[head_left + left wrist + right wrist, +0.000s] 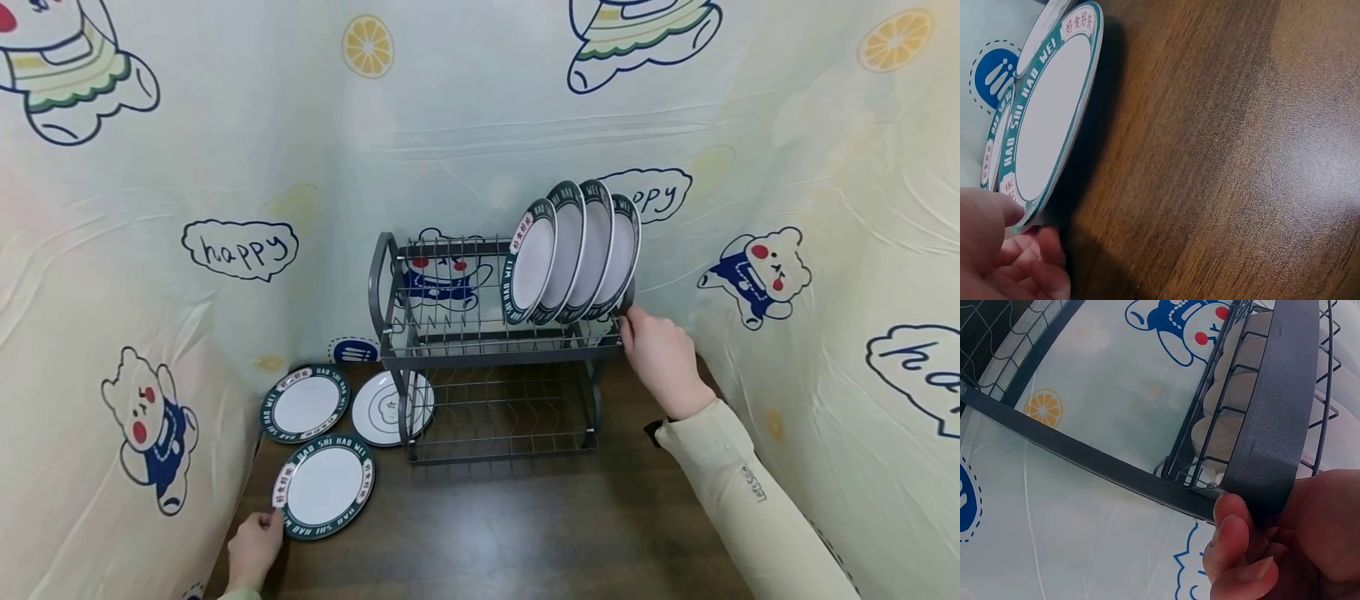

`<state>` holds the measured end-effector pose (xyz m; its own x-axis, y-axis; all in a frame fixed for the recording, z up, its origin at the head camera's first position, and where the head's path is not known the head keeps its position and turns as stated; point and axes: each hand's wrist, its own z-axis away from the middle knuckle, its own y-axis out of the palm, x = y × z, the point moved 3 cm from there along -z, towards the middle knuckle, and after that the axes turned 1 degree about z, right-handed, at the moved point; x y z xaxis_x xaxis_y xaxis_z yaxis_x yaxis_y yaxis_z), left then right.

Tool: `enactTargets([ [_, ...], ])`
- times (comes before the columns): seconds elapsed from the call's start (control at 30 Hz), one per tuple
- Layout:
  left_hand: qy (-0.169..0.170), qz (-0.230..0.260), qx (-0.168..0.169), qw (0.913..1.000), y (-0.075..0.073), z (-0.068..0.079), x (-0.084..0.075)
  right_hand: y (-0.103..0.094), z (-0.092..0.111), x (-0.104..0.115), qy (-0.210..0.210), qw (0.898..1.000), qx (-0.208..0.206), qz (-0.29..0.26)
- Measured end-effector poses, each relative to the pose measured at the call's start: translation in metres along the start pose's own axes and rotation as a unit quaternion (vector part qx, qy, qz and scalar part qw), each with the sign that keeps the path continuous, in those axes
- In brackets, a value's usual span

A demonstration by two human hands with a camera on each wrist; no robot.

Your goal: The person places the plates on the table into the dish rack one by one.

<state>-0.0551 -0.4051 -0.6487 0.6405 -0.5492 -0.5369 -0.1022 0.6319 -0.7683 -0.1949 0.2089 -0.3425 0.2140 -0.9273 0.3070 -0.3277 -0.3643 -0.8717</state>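
Note:
At the lower left, my left hand [255, 546] pinches the near rim of a white plate [325, 486] with a green lettered border. In the left wrist view the thumb lies over that plate's rim [1054, 119] and the fingers curl beneath it. My right hand [663, 358] grips the front right corner of a dark grey two-tier dish rack [502, 360]. Up close, its thumb and fingers close round the rack's flat frame bar [1272, 412]. Several green-bordered plates [531, 262] stand tilted in a row at the right end of the upper tier.
Behind the pinched plate lies another green-bordered plate [306, 403]. A white plate with a line drawing [382, 408] sits beside it, partly behind the rack's left leg. The brown wooden table [480, 533] is enclosed by patterned cloth [465, 108] at the back and sides.

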Motion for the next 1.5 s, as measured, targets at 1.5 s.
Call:
enactTargets([
  [1.5,0.018,0.158,-0.013,0.9872,-0.003,-0.005,0.018,0.003,-0.003,-0.002,0.000,1.000,0.003,-0.003],
])
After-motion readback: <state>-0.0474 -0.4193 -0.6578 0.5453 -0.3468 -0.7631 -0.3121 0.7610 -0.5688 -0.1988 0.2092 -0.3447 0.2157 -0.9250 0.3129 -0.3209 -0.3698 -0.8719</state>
